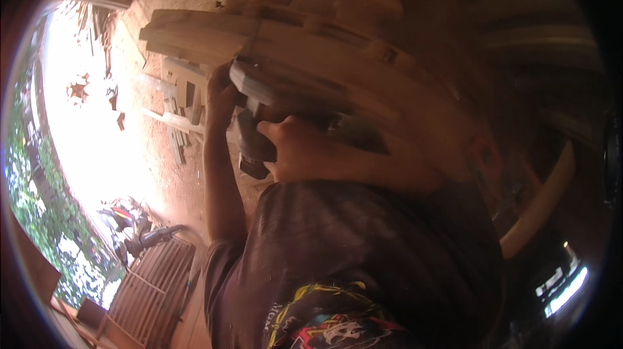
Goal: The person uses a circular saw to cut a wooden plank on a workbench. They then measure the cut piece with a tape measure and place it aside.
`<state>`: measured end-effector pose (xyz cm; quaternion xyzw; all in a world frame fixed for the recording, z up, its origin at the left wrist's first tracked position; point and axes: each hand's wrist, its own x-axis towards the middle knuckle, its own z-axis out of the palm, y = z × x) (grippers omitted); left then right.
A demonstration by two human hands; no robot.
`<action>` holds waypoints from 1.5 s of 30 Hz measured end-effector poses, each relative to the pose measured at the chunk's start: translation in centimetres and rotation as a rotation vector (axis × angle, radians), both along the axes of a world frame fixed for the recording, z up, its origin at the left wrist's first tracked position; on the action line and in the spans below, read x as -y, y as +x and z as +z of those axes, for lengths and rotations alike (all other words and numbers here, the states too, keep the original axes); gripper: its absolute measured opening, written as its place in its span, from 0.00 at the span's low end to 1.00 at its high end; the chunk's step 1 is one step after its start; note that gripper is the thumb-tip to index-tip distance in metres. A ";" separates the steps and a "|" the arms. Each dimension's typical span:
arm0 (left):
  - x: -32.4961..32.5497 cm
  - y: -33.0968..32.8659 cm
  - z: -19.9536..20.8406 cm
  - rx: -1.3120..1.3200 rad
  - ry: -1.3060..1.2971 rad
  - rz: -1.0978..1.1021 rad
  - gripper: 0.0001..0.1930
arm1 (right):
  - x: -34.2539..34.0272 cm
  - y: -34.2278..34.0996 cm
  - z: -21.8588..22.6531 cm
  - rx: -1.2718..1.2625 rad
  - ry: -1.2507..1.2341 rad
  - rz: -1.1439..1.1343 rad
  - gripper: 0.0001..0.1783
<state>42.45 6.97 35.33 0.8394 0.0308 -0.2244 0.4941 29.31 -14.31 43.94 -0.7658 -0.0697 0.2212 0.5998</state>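
Note:
A blurred power tool with a grey upper body (259, 83) and a dark lower part (253, 138) is in front of my chest. Its blocky black base (253, 167) points toward me; its exact kind is unclear. My right hand (295, 148) comes in from the right and is closed against the dark part, thumb toward the left. My left hand (222, 86) is raised at the tool's grey end, fingers curled and in shadow; what they grip is hidden. Long wooden boards (311, 47) lie just beyond both hands, running from upper left to right.
Pieces of cut wood (175, 99) lie on the brown dirt ground left of the boards. A motorcycle (126, 222) and a slatted wooden bench (152, 284) are at lower left, by bright daylight. A pale curved timber (542, 203) leans at right in the shade.

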 end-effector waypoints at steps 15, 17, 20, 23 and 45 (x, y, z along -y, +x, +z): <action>0.3 0.1 -2.3 -0.010 -0.074 0.155 0.25 | 0.3 0.4 -0.7 0.109 -0.018 -0.042 0.16; -0.6 0.1 -4.0 0.043 -0.004 0.131 0.25 | 0.2 0.7 -0.6 0.091 -0.021 -0.017 0.15; -0.2 0.4 -3.4 0.033 0.047 0.143 0.26 | 0.2 1.3 -0.1 0.067 0.001 -0.015 0.15; 0.3 0.2 -1.7 0.025 0.067 0.114 0.27 | 0.1 1.0 -0.4 0.141 -0.039 -0.034 0.17; -0.6 1.0 -1.1 0.183 0.212 0.027 0.26 | -1.1 2.0 1.4 0.149 0.003 -0.036 0.15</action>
